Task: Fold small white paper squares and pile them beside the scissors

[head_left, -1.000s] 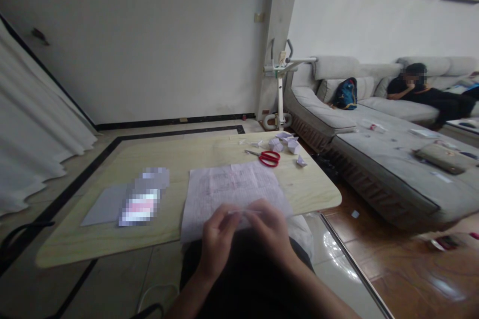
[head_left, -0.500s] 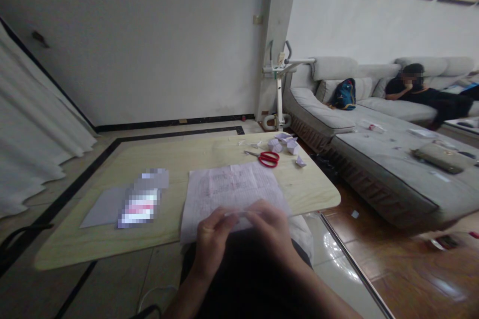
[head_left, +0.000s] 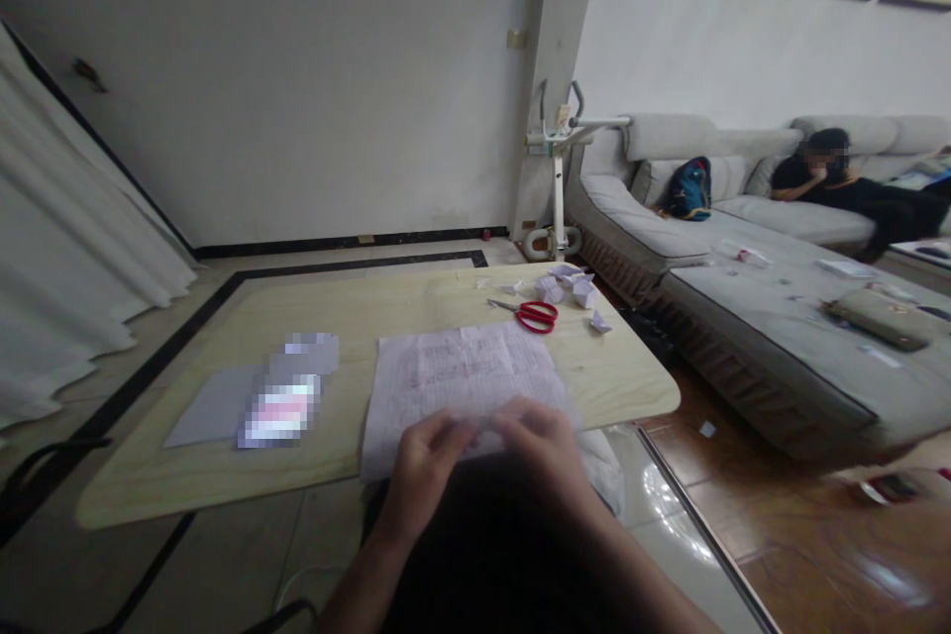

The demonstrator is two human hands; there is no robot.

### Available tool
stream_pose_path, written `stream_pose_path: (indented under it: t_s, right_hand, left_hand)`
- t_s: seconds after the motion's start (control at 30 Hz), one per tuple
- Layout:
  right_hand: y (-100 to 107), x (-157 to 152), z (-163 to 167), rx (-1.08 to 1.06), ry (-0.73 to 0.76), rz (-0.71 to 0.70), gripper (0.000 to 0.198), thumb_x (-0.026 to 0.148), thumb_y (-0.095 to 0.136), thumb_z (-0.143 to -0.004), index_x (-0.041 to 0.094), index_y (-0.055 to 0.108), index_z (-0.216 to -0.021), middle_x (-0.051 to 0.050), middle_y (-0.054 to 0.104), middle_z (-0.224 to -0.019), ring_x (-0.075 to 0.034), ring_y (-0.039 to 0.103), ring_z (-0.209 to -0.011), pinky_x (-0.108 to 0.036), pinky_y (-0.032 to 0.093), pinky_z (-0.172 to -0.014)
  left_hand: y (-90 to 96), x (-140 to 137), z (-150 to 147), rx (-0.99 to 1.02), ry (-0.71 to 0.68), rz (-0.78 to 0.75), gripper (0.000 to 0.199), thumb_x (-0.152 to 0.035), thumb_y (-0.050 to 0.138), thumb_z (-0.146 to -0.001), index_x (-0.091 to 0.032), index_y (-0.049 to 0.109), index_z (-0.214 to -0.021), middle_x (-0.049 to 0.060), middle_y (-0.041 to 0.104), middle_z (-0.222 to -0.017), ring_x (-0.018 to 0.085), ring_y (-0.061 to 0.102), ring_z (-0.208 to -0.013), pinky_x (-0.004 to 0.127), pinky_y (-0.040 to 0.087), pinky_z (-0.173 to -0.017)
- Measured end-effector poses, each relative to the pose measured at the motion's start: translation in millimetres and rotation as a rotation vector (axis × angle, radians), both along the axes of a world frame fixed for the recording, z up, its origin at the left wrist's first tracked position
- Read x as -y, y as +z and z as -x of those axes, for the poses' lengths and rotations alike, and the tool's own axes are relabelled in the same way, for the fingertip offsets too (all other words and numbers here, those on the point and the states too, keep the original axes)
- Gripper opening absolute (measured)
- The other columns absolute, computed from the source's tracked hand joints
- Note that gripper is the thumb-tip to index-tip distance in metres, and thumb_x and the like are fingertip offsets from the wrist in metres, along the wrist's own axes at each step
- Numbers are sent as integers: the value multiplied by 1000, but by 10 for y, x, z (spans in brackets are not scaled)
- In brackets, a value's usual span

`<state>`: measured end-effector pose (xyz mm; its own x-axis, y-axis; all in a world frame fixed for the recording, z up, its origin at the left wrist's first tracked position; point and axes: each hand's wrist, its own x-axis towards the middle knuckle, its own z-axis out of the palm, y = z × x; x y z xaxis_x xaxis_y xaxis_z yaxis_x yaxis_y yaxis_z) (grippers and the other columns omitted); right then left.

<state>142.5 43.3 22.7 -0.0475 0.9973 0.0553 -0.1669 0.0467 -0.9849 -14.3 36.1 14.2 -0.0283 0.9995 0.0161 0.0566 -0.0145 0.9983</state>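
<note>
Above the near edge of the table, my left hand [head_left: 427, 461] and my right hand [head_left: 546, 446] are close together, their fingertips pinched on a small whitish piece of paper [head_left: 485, 424]. Blur and the fingers hide most of its shape. Beneath them lies a pale, creased sheet with faint print [head_left: 465, 362], draped toward my lap. Beyond that sheet, red-handled scissors [head_left: 536, 317] rest with blades pointing left. Several folded white paper pieces [head_left: 550, 290] sit at the far right corner, with one small folded piece [head_left: 600, 322] apart from them.
On the table's left are white paper [head_left: 208, 406] and a bright pixelated object [head_left: 282, 411]. The wooden table [head_left: 631, 386] has a rounded right corner. A grey sofa [head_left: 780, 347] stands to the right, with a backpack [head_left: 689, 190] and a seated person [head_left: 832, 178] on it.
The view has shifted slightly, so the room appears a little further right. My hands stay together over the sheet, with small finger movements around the paper piece.
</note>
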Motion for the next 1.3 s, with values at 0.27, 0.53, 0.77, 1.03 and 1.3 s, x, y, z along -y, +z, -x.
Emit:
stream_pose_path:
  t_s: [0.27, 0.53, 0.77, 1.03, 1.3]
  right_hand:
    - [-101, -45, -28, -13, -25, 168, 23, 36, 79, -64, 17, 68, -58, 2, 58, -51, -12, 49, -49, -24, 38, -49]
    - [-114, -28, 5, -88, 14, 276, 27, 40, 78, -65, 15, 69, -65, 3, 55, -49, -11, 46, -47, -23, 35, -47]
    - [-53, -12, -9, 107, 52, 82, 25, 40, 75, -74, 17, 70, -67, 2, 61, -56, -13, 53, -53, -23, 40, -51]
    - [-28, -11, -20, 139, 53, 19, 26, 38, 72, -75, 18, 64, -61, 3, 58, -55, -13, 50, -54, -24, 40, -53]
    - [38, 7, -42, 267, 39, -17, 29, 40, 66, -78, 18, 57, -60, 4, 49, -56, -13, 44, -56, -25, 36, -54]
  left_hand:
    - [-28, 21, 10, -88, 40, -58, 28, -41, 69, -77, -18, 68, -62, 1, 68, -59, 19, 63, -61, 25, 47, -56]
    - [-79, 15, -16, 28, 86, 51, 32, -42, 68, -79, -16, 65, -61, 0, 63, -56, 16, 58, -56, 24, 46, -56]
    - [-54, 28, -33, -57, 59, -33, 31, -44, 66, -81, -18, 65, -66, 0, 63, -60, 17, 61, -60, 24, 48, -58]
    - [-1, 73, -36, -26, 111, -84, 32, -37, 59, -85, -19, 58, -59, -1, 57, -58, 16, 57, -62, 23, 46, -58]
    - [-29, 53, -30, -49, 33, -3, 27, -42, 62, -84, -18, 66, -72, -1, 63, -62, 17, 61, -61, 24, 49, -58]
